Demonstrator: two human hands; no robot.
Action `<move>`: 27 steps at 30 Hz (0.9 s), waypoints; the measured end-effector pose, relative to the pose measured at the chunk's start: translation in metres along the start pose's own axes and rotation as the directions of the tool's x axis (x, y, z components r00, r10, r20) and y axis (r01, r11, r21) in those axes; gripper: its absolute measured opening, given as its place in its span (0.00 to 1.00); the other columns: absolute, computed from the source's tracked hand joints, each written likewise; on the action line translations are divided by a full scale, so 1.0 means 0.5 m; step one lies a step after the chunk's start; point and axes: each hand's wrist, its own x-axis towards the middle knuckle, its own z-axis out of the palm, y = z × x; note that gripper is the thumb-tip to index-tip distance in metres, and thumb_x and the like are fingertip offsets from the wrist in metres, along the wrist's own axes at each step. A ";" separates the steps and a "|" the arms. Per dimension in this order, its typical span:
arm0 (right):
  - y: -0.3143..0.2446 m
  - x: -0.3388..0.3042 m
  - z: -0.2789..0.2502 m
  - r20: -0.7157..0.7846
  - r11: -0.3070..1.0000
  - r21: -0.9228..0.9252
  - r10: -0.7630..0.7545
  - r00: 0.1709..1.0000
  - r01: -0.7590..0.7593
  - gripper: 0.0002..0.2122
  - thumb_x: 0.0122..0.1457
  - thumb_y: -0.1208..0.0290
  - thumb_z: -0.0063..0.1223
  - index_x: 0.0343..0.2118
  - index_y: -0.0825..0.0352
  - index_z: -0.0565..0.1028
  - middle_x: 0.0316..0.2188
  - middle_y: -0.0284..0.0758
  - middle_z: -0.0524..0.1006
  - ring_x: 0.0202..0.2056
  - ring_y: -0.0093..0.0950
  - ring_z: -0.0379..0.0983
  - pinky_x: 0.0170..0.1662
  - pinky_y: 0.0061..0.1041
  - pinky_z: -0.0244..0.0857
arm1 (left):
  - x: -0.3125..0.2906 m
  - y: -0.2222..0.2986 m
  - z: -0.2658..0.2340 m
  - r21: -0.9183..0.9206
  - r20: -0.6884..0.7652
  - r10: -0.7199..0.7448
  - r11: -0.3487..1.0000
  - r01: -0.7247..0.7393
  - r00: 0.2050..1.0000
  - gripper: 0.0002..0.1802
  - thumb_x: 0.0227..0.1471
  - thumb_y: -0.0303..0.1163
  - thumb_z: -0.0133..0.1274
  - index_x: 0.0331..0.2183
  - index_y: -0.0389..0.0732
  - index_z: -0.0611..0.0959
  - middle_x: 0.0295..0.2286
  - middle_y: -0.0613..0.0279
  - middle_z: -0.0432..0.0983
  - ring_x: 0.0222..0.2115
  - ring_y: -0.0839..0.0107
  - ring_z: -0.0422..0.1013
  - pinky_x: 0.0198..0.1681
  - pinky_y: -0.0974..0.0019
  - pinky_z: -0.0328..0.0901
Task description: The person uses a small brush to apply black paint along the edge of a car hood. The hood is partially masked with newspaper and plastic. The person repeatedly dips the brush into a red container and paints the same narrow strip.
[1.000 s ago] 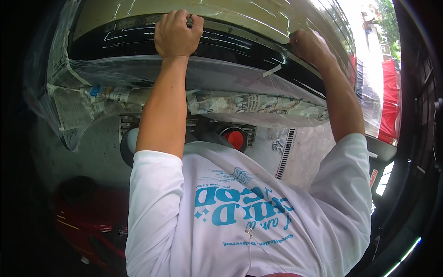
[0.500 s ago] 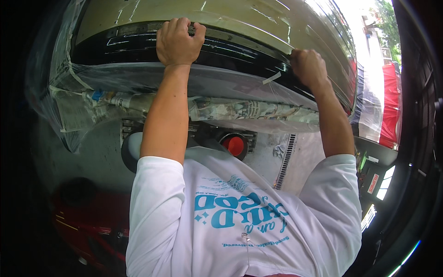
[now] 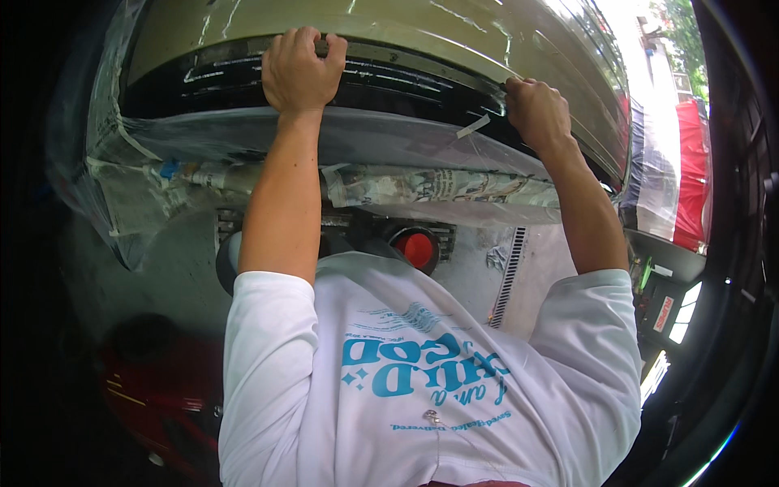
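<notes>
A glossy olive-gold vehicle panel [image 3: 381,31] fills the far part of the view, bordered on my side by a shiny black band [image 3: 389,85]. A narrow brownish-grey strip [image 3: 381,55] runs along the seam between them. On that strip, left of centre, rests my left hand [image 3: 302,71], its fingers curled over and closed; whatever they grip is hidden. Farther right, my right hand [image 3: 537,114] is closed at the same seam, thumb and fingers pressed together. I cannot make out what is in it. A short pale tape tab [image 3: 473,126] sticks up from the black band's lower edge.
Clear plastic sheeting [image 3: 235,130] and a newspaper-covered roll [image 3: 438,185] hang below the black band. An open red-lined round container [image 3: 418,250] stands on the floor beside a drain grate [image 3: 507,276]. A red vehicle [image 3: 162,390] is at lower left, a dark bench [image 3: 665,268] at right.
My left hand has slid slightly left along the seam. My right hand stays closed at about the same spot on the edge. The whole view has shifted a little.
</notes>
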 end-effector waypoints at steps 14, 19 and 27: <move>0.024 -0.027 0.046 -0.088 0.996 0.077 -0.035 0.995 0.042 0.09 0.65 0.68 0.54 0.45 0.59 0.80 0.39 0.41 0.84 0.40 0.46 0.83 0.42 0.45 0.78 | 0.001 -0.017 0.006 0.001 -0.004 0.010 1.000 -0.010 1.000 0.12 0.51 0.42 0.58 0.23 0.46 0.81 0.23 0.69 0.75 0.30 0.62 0.74 0.38 0.55 0.69; 0.024 -0.007 0.039 -0.058 0.995 0.094 -0.019 0.998 0.024 0.07 0.65 0.66 0.56 0.42 0.60 0.80 0.40 0.41 0.83 0.39 0.48 0.82 0.42 0.48 0.76 | 0.002 -0.013 0.009 -0.016 -0.006 0.005 1.000 -0.005 1.000 0.12 0.51 0.42 0.58 0.23 0.46 0.80 0.23 0.70 0.74 0.30 0.63 0.73 0.37 0.56 0.68; 0.029 0.040 0.006 0.012 0.991 0.043 -0.127 0.992 0.126 0.08 0.61 0.69 0.59 0.42 0.60 0.83 0.36 0.47 0.84 0.39 0.45 0.84 0.44 0.45 0.78 | -0.009 -0.020 0.004 0.014 -0.036 0.000 1.000 0.000 0.999 0.11 0.51 0.43 0.60 0.24 0.47 0.83 0.23 0.70 0.77 0.29 0.64 0.75 0.36 0.56 0.69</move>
